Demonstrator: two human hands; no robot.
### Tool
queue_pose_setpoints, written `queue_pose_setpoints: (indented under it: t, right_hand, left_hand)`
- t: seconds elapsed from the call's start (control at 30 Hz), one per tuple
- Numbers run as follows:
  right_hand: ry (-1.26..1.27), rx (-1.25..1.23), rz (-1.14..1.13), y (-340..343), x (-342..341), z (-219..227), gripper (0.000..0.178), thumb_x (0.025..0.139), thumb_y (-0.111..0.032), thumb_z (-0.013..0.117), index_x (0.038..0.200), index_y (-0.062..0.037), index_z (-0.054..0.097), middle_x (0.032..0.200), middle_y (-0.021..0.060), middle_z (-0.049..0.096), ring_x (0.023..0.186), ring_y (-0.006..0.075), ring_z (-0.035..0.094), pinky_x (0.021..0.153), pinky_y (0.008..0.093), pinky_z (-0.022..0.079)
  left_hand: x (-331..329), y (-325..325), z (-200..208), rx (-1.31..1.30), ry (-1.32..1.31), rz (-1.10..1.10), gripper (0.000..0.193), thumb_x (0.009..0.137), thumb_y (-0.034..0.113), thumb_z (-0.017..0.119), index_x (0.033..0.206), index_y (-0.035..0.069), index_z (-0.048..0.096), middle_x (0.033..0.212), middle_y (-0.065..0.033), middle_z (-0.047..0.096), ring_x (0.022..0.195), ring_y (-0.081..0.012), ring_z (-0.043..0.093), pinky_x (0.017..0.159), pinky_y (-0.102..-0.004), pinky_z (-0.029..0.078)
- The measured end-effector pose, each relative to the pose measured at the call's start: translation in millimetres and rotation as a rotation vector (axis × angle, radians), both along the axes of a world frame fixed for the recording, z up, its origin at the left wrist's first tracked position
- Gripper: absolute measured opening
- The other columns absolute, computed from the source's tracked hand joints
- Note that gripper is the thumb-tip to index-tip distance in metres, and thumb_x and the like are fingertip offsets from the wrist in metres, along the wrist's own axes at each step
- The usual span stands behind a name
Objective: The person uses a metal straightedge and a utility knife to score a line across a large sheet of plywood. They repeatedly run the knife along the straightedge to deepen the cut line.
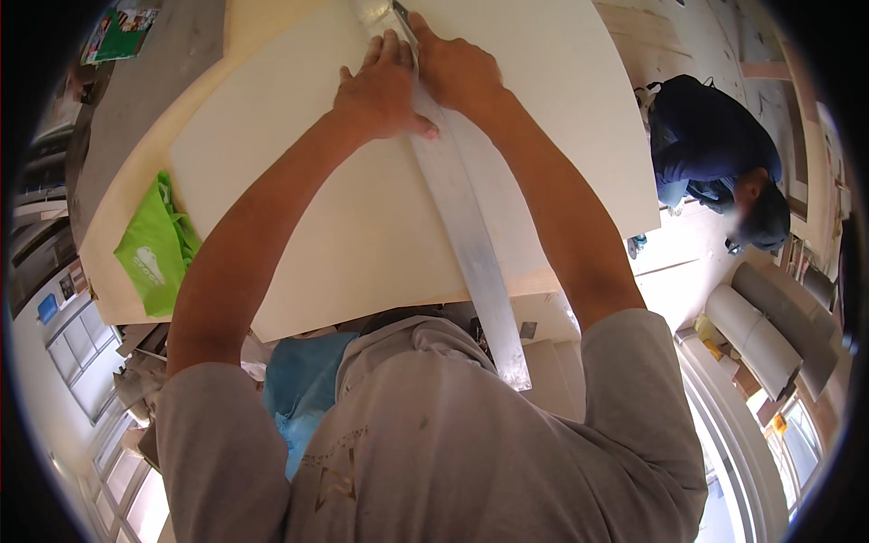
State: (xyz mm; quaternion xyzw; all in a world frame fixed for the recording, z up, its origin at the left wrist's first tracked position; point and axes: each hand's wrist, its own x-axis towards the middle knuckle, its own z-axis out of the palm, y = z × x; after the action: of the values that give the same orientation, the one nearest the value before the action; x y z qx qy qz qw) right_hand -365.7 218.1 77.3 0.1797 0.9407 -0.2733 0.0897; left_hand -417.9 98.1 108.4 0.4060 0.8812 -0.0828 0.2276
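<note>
A long metal straightedge (463,217) lies on a large pale sheet (317,217) and runs toward me, its near end sticking out past the sheet's front edge. My left hand (380,95) presses flat on the straightedge's far part, fingers stretched out and thumb resting across the metal. Right beside it, my right hand (455,71) is closed along the straightedge's right side. A slim dark utility knife (401,11) shows at its index finger; most of the knife is hidden by the hand and the picture's upper edge.
A green bag (159,249) lies on the table at the left. Blue cloth (308,380) hangs near my waist. Another person in dark clothes (715,136) bends over at the right. Rolled sheet material (751,326) lies at the lower right.
</note>
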Motion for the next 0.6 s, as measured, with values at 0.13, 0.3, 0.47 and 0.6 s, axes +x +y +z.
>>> queue_pose_setpoints:
  t: [0.13, 0.3, 0.47, 0.6]
  right_hand:
    - [-0.044, 0.031, 0.013, -5.3, 16.2, 0.3, 0.074, 0.092, -0.021, 0.055, 0.158, -0.0177, 0.023, 0.097, 0.0184, 0.074, 0.083, 0.0341, 0.073, 0.07, 0.0478, 0.058]
    - [0.053, 0.139, 0.027, -16.4, 50.1, -11.6, 0.074, 0.091, -0.016, 0.056, 0.158, -0.0167, 0.025, 0.073, 0.0147, 0.068, 0.061, 0.0301, 0.068, 0.055, 0.0432, 0.055]
    - [-0.023, 0.13, 0.049, -25.2, 79.4, -11.9, 0.079, 0.092, -0.022, 0.061, 0.16, -0.0177, 0.021, 0.081, 0.0152, 0.07, 0.068, 0.0306, 0.071, 0.058, 0.0427, 0.057]
    - [-0.074, 0.101, 0.054, -33.0, 108.3, -7.1, 0.075, 0.094, -0.019, 0.056, 0.16, -0.0183, 0.021, 0.079, 0.0154, 0.068, 0.062, 0.0302, 0.069, 0.055, 0.042, 0.056]
  left_hand:
    - [-1.6, 2.0, -0.6, -0.018, 0.029, -0.007, 0.13, 0.062, 0.053, 0.09, 0.156, -0.001, 0.019, 0.166, -0.0195, 0.009, 0.154, -0.0317, 0.012, 0.114, -0.0663, 0.032]
    - [-3.4, 2.1, -2.9, -0.017, 0.036, -0.018, 0.131, 0.06, 0.055, 0.09, 0.155, -0.002, 0.02, 0.166, -0.0198, 0.009, 0.154, -0.0319, 0.014, 0.114, -0.0663, 0.033]
    - [-3.9, 1.8, -5.9, -0.036, 0.064, -0.026, 0.132, 0.06, 0.056, 0.09, 0.155, -0.003, 0.02, 0.165, -0.0206, 0.011, 0.153, -0.0326, 0.016, 0.113, -0.0661, 0.033]
    - [-3.3, 2.3, -7.8, -0.033, 0.076, -0.026, 0.13, 0.058, 0.053, 0.091, 0.154, -0.003, 0.022, 0.164, -0.0209, 0.014, 0.153, -0.0341, 0.017, 0.115, -0.0644, 0.031]
